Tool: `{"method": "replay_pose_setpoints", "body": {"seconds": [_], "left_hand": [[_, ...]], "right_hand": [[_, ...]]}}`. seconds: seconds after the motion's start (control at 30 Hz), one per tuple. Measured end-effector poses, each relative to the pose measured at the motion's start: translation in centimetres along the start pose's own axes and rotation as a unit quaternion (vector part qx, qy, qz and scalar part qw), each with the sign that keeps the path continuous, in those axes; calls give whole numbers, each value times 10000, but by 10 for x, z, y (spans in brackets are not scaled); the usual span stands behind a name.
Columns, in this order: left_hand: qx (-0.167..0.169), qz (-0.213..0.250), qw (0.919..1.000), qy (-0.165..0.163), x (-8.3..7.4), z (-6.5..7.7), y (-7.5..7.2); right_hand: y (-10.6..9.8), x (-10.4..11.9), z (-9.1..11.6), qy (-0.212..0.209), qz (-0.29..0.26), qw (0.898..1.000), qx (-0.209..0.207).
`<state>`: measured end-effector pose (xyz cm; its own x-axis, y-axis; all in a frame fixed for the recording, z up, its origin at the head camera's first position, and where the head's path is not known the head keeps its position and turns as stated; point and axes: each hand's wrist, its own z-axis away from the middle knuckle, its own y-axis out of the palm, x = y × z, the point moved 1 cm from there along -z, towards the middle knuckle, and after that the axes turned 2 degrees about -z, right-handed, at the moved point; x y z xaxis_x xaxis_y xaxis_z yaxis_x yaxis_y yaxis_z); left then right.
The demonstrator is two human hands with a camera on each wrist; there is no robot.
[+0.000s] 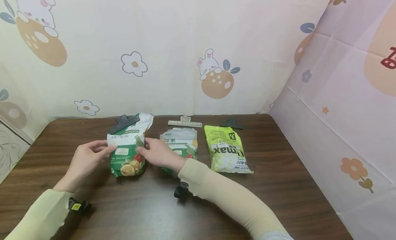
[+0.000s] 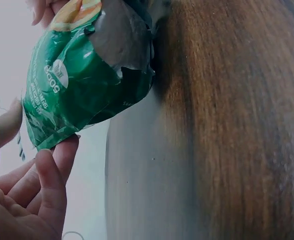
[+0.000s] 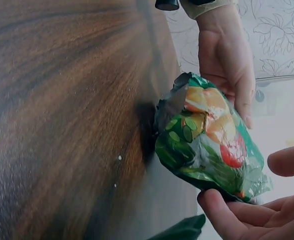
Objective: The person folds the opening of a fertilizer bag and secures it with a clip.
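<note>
Between both hands stands a green and white printed plastic bag (image 1: 127, 154) with fruit pictures, its silvery top leaning to the right. The left hand (image 1: 88, 157) holds its left side, thumb in front and fingers behind, as the left wrist view shows on the green bag (image 2: 72, 85). From the other side the right hand (image 1: 162, 152) pinches the bag's right edge. In the right wrist view, the thumb and fingers (image 3: 214, 205) sit around the bag's edge. A black clip (image 1: 124, 123) crosses the bag's upper left; whether it is clamped on, I cannot tell.
A similar bag (image 1: 180, 137) lies partly behind the right forearm. To its right is a yellow-green bag (image 1: 227, 149). Behind these are a pale ruler-like clip (image 1: 185, 123) and another black clip (image 1: 232, 123). The brown table (image 1: 139, 212) meets a patterned curtain (image 1: 167, 85).
</note>
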<state>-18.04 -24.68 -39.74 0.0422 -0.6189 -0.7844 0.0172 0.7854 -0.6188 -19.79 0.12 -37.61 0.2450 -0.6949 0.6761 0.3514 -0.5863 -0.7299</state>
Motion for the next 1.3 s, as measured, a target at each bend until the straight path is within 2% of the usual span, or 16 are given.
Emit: {"method": "replay_pose_setpoints", "body": {"seconds": [0.27,0.67,1.3], "left_hand": [[50,-158,9999,-28,4,-1,3],[255,-281,9991,-163,3,-5,6],[869,-151,9960,-142,18,-18,12]], "right_hand": [[4,1,0,-61,-5,9999,118],[9,-3,-1,31,-561,9980,304],[13,-8,-4,240,-270,9970,690]]}}
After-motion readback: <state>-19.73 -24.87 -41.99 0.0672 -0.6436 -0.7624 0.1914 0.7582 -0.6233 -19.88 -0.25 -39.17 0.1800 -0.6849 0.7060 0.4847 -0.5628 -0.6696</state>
